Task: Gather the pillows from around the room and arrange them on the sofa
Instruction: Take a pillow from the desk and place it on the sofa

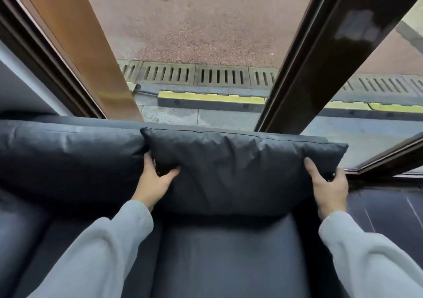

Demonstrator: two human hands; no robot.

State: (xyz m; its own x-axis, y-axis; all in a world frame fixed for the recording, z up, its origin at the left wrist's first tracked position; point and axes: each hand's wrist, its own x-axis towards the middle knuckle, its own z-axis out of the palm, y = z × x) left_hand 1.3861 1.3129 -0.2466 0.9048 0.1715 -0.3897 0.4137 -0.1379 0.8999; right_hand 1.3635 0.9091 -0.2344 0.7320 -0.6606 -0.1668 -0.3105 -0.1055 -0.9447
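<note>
A dark leather pillow (238, 167) stands upright against the sofa's back, above the dark seat cushion (229, 256). My left hand (154, 181) grips the pillow's left side, thumb pressed into its front. My right hand (329, 187) holds its right lower corner. A second dark pillow (68, 153) leans against the sofa back just to the left, touching the one I hold. Grey sleeves cover both forearms.
A large window with dark frames (320, 57) rises right behind the sofa, with a brown post (91, 52) at the left. Outside lie a drain grate (194, 75) and a yellow-edged kerb. The sofa's right armrest (384, 208) sits beside my right hand.
</note>
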